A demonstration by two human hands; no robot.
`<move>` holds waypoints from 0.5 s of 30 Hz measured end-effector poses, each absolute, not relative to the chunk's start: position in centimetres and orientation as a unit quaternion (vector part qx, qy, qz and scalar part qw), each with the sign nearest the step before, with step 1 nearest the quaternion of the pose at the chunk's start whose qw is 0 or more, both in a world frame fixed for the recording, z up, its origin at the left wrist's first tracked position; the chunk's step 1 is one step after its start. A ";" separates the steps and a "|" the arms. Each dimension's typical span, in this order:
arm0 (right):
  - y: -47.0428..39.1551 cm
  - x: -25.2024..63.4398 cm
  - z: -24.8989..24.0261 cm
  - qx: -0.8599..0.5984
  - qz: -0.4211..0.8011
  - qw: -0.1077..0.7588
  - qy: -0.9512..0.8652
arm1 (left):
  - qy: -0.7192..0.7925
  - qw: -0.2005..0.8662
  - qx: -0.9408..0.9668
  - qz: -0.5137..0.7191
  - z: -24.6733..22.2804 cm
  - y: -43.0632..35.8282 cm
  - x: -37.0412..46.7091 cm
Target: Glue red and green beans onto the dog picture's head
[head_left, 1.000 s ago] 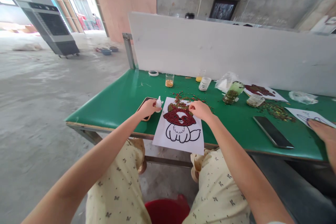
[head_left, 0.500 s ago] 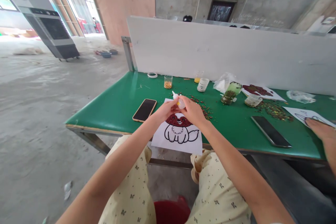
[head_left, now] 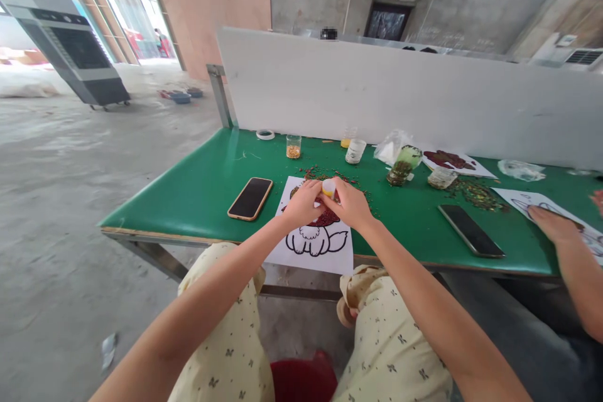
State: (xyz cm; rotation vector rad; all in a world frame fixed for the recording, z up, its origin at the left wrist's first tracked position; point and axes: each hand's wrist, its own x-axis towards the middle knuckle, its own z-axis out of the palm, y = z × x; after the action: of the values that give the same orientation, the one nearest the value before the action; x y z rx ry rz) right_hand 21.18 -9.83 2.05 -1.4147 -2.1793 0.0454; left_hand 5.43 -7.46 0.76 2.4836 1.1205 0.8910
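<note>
Between my two hands is a small white glue bottle [head_left: 328, 187] with a yellow band, its base up and its nozzle hidden below. My right hand [head_left: 352, 204] is closed round it from the right. From the left, my left hand [head_left: 303, 203] has its curled fingers against it. Both hands are over a paper sheet [head_left: 282, 254] with a line drawing of a sitting fox-like animal. Dark red grains [head_left: 328, 217] cover its head, which my hands partly hide. Loose reddish bits [head_left: 325, 173] lie on the green table beyond the sheet.
A phone [head_left: 250, 198] lies left of the sheet, another phone [head_left: 471, 230] to the right. Behind stand a cup of orange grains [head_left: 293, 151], a clear cup [head_left: 355, 151] and a tipped green jar [head_left: 405, 165]. At right, another person's hand [head_left: 556, 223] rests on a drawing.
The glue bottle has turned over, from nozzle up and showing to base up. My hands have shifted lower over the animal's head. The other person's arm reaches further in on the right.
</note>
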 end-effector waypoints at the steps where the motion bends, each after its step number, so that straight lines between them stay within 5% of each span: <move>1: -9.8 21.2 2.1 -0.525 0.018 0.274 -0.806 | 0.366 0.153 0.861 0.319 0.8 -7.5 5.7; 15: -9.0 18.5 0.5 -0.517 0.081 0.242 -0.817 | 0.487 -0.032 0.840 0.237 0.6 -6.5 2.8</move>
State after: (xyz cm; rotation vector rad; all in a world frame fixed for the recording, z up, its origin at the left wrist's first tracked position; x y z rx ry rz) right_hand 18.52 -9.04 0.52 -1.4120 -2.2342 0.2203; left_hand 2.82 -6.46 0.59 2.6943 1.5630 0.7586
